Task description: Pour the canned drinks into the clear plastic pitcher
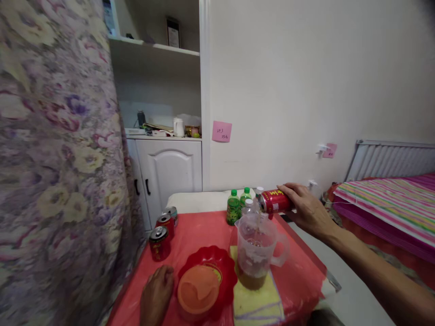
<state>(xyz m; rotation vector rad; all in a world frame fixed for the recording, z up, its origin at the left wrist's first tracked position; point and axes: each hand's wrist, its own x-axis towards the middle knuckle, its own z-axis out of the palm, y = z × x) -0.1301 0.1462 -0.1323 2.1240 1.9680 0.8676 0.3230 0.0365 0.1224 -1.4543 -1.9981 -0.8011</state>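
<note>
My right hand (301, 204) is wrapped round a red drink can (276, 200), tipped on its side with its top facing left. A thin stream of brownish liquid runs from the can into a clear plastic measuring jug (255, 253). Some of that liquid lies in the bottom of the jug, which stands on a yellow cloth (258, 308) with purple lines. My left hand (158, 290) rests on the table with its fingers curled together and nothing visible in them. To its right sits an orange lidded bowl (198, 290) in a red scalloped tray (226, 262).
Several cans, including a dark red can (159, 244), stand at the table's left edge. Behind the jug are green bottles (233, 208) and white-capped bottles (249, 206). A red cover (200, 231) spreads over the table. A floral curtain (57, 158) hangs at left; a bed (390, 199) stands right.
</note>
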